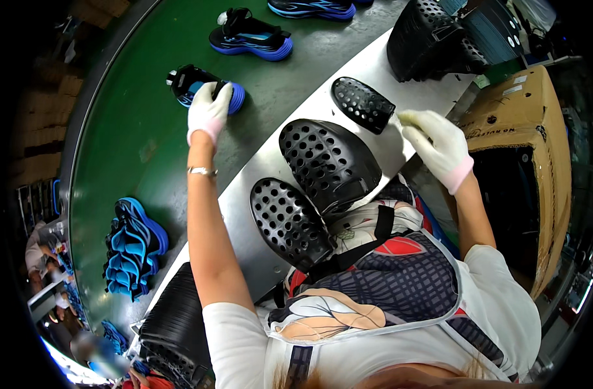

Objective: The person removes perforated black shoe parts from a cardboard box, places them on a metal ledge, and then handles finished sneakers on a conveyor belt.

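Observation:
My left hand (pixel 209 110), in a white glove, grips the heel end of a black and blue sports shoe (pixel 187 83) on the green belt. My right hand (pixel 436 142), gloved too, is closed, its fingertips at the end of a small black perforated plastic shoe insert (pixel 363 104). Whether the fingers pinch that end or some small pale thing beside it is hard to make out. Two larger perforated black pieces (pixel 329 162) (pixel 290 220) lie between my arms on the metal ledge (pixel 244 194).
More black and blue shoes (pixel 251 39) stand farther along the green belt (pixel 147 129). Several blue and black shoes (pixel 135 249) cluster at the left. Stacked black inserts (pixel 426 39) stand at the ledge's far end. An open cardboard box (pixel 536 129) is at my right.

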Action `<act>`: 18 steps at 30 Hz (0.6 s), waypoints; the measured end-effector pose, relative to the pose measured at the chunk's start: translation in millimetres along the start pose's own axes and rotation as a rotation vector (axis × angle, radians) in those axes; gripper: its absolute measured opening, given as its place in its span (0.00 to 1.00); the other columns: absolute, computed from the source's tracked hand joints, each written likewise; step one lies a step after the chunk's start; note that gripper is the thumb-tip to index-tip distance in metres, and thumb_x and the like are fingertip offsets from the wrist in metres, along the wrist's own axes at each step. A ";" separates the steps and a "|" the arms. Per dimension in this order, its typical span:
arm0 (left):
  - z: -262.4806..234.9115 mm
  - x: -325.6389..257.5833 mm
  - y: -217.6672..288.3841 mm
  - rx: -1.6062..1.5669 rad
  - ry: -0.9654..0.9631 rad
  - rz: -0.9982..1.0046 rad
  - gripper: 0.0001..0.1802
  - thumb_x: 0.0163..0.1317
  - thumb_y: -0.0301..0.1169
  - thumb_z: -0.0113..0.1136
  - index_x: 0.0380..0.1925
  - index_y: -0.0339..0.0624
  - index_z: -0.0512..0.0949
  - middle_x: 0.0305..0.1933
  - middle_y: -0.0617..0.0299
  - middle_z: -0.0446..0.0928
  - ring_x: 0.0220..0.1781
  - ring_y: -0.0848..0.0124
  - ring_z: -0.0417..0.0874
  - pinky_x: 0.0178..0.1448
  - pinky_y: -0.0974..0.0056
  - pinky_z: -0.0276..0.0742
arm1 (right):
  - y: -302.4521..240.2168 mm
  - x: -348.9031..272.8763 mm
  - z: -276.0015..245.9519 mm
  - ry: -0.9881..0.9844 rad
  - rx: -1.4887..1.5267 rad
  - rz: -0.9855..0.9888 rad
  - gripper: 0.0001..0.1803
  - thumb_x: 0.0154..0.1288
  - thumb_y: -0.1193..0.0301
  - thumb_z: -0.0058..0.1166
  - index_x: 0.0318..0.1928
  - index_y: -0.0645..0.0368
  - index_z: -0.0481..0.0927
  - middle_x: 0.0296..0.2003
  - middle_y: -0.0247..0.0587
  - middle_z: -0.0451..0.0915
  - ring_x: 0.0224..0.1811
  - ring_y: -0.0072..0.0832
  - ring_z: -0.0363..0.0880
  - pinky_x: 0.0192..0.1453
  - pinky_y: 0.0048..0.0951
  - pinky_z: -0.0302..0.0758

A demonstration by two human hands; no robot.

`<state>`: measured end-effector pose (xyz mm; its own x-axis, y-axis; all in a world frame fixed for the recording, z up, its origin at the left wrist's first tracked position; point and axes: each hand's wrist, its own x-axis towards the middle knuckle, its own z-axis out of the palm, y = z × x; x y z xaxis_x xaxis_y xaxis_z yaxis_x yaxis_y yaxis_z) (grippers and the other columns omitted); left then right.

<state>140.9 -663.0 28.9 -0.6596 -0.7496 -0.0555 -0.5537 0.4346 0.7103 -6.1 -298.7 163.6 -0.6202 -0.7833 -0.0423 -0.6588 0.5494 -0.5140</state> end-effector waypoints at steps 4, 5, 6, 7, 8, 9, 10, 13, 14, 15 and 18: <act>-40.4 -9.5 8.7 -0.240 -0.152 -0.071 0.21 0.64 0.45 0.60 0.42 0.35 0.81 0.27 0.66 0.77 0.28 0.78 0.76 0.34 0.71 0.72 | 22.4 25.7 20.0 0.022 -0.342 -0.196 0.19 0.60 0.76 0.51 0.53 0.51 0.78 0.52 0.44 0.77 0.51 0.45 0.76 0.55 0.41 0.74; -55.0 -12.3 14.4 -0.277 -0.164 -0.098 0.21 0.64 0.46 0.60 0.41 0.36 0.81 0.25 0.67 0.76 0.25 0.80 0.73 0.29 0.71 0.69 | 22.7 34.2 28.4 0.021 -0.412 -0.223 0.22 0.59 0.78 0.50 0.54 0.49 0.78 0.54 0.44 0.76 0.52 0.45 0.75 0.56 0.41 0.74; -62.8 -17.2 20.6 -0.316 -0.175 -0.124 0.21 0.65 0.46 0.60 0.40 0.37 0.82 0.23 0.68 0.74 0.21 0.81 0.71 0.25 0.71 0.65 | 36.7 37.3 38.1 -0.005 -0.475 -0.257 0.28 0.55 0.82 0.47 0.57 0.45 0.76 0.56 0.45 0.75 0.52 0.47 0.75 0.57 0.42 0.74; -66.1 -20.9 23.1 -0.426 -0.133 -0.078 0.20 0.64 0.47 0.60 0.38 0.38 0.81 0.21 0.69 0.72 0.17 0.82 0.67 0.21 0.72 0.61 | 44.2 38.3 44.1 -0.035 -0.455 -0.228 0.28 0.55 0.82 0.46 0.57 0.45 0.76 0.56 0.45 0.75 0.52 0.47 0.75 0.57 0.42 0.74; -71.4 -24.8 23.7 -0.516 -0.156 -0.082 0.20 0.64 0.47 0.61 0.36 0.38 0.80 0.21 0.70 0.70 0.18 0.82 0.66 0.22 0.73 0.60 | 46.1 38.9 47.0 -0.070 -0.438 -0.200 0.29 0.55 0.83 0.46 0.57 0.45 0.76 0.56 0.45 0.75 0.53 0.46 0.76 0.57 0.41 0.74; -76.7 -28.7 26.8 -0.559 -0.182 -0.095 0.20 0.65 0.47 0.60 0.34 0.39 0.79 0.20 0.70 0.69 0.19 0.81 0.66 0.23 0.73 0.60 | 45.0 42.5 46.5 -0.083 -0.377 -0.188 0.31 0.55 0.84 0.45 0.58 0.44 0.76 0.58 0.44 0.74 0.55 0.45 0.76 0.58 0.40 0.74; -78.9 -32.8 27.7 -0.612 -0.216 -0.108 0.19 0.66 0.47 0.58 0.33 0.41 0.78 0.19 0.70 0.69 0.19 0.81 0.66 0.24 0.74 0.59 | 48.0 39.2 44.9 -0.054 -0.394 -0.212 0.31 0.55 0.85 0.43 0.58 0.44 0.75 0.59 0.45 0.73 0.56 0.45 0.75 0.59 0.39 0.74; -88.4 -39.0 18.5 -0.610 -0.157 -0.116 0.19 0.67 0.47 0.57 0.30 0.41 0.77 0.18 0.70 0.69 0.20 0.81 0.66 0.24 0.74 0.58 | 43.9 36.9 48.5 -0.078 -0.416 -0.149 0.33 0.54 0.86 0.43 0.60 0.43 0.74 0.59 0.47 0.72 0.57 0.45 0.75 0.60 0.39 0.74; -89.0 -40.7 17.2 -0.625 -0.142 -0.116 0.19 0.67 0.47 0.57 0.30 0.41 0.77 0.19 0.70 0.69 0.19 0.81 0.66 0.24 0.74 0.58 | 40.5 35.7 48.9 -0.085 -0.415 -0.136 0.34 0.54 0.85 0.43 0.60 0.43 0.74 0.60 0.47 0.72 0.57 0.45 0.75 0.60 0.39 0.73; -90.1 -42.0 15.7 -0.620 -0.145 -0.118 0.19 0.67 0.47 0.57 0.30 0.42 0.77 0.19 0.70 0.69 0.19 0.81 0.66 0.24 0.74 0.58 | 38.5 33.7 49.5 -0.091 -0.413 -0.122 0.34 0.54 0.85 0.43 0.60 0.43 0.74 0.60 0.48 0.72 0.57 0.45 0.74 0.60 0.40 0.73; -91.8 -43.1 11.2 -0.601 -0.151 -0.120 0.19 0.66 0.47 0.58 0.30 0.42 0.77 0.19 0.70 0.70 0.19 0.81 0.66 0.24 0.73 0.59 | 37.7 29.0 48.9 -0.121 -0.387 -0.109 0.34 0.52 0.85 0.45 0.62 0.45 0.73 0.61 0.49 0.71 0.58 0.47 0.74 0.61 0.41 0.73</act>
<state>209.8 -671.7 103.7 -0.6995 -0.6778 -0.2263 -0.2750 -0.0369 0.9607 -28.1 -314.9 101.0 -0.4983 -0.8590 -0.1177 -0.8437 0.5117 -0.1624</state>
